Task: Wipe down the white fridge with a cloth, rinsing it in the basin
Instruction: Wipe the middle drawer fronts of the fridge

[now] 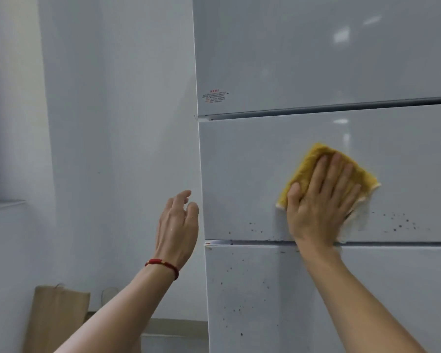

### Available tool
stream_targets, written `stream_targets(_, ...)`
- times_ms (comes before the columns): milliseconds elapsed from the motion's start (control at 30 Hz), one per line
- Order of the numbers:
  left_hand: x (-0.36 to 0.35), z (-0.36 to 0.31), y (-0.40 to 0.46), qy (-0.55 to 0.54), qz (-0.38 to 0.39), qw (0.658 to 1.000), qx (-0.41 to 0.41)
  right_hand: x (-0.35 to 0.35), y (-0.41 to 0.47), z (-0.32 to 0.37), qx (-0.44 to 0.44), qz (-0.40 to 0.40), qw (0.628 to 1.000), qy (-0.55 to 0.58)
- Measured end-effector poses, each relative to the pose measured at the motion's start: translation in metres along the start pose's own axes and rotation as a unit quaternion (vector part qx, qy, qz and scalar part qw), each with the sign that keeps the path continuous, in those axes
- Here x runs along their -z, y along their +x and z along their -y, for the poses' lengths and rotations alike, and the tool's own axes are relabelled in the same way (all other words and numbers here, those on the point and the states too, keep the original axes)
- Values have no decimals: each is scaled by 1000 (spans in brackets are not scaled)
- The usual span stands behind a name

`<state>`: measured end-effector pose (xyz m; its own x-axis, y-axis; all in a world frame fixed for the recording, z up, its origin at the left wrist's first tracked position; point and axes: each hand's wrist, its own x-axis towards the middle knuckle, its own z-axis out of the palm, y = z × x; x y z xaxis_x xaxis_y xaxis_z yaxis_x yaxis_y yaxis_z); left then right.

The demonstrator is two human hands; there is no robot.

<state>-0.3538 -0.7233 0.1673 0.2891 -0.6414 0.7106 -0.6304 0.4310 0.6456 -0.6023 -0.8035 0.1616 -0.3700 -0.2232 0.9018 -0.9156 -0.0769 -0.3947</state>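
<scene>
Cloth lies flat on the fridge middle panel, pinned by the right hand with straight, spread fingers, just above dark specks. Left hand hovers relaxed, empty.

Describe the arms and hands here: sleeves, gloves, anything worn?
Both forearms are bare as far as the frame shows, with no sleeves. No gloves on the left hand or the right hand. The left wrist carries a thin red cord bracelet with small gold beads. No rings or watch visible.
</scene>
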Motion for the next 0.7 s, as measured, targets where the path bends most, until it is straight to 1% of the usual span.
stream_targets(33,6,5,0,1,6,1000,4,-2,-10,25,-65,-2,998,17)
stream_targets(67,11,7,0,-5,7,1000,11,-4,-19,50,-81,-3,996,37)
stream_targets(100,15,11,-1,-10,6,1000,17,-9,-32,73,-46,1,998,53)
stream_targets(133,17,12,0,-14,1,1000,22,-16,-46,91,33,7,998,61)
stream_targets(167,17,13,0,-14,-3,1000,26,-23,-60,103,134,18,989,63)
stream_targets(200,15,13,0,-13,-6,999,32,-28,-70,110,237,37,969,61)
stream_targets(267,8,13,-2,-18,-15,998,53,-33,-79,106,407,67,909,57)
stream_targets(333,-7,12,-7,-31,-26,995,87,-29,-69,82,512,84,854,41)
stream_targets(367,-15,12,-9,-34,-29,993,106,-26,-61,67,538,87,838,32)
stream_targets(433,-31,7,-16,-35,-31,991,121,-15,-45,26,551,92,829,13)
stream_targets(567,-46,2,-23,-24,-30,995,93,10,-11,-64,550,106,827,-44)
stream_targets(633,-45,2,-23,-17,-18,996,88,22,0,-104,530,102,839,-74)
stream_targets(700,-42,3,-23,2,-18,998,68,28,-4,-123,478,95,868,-93)
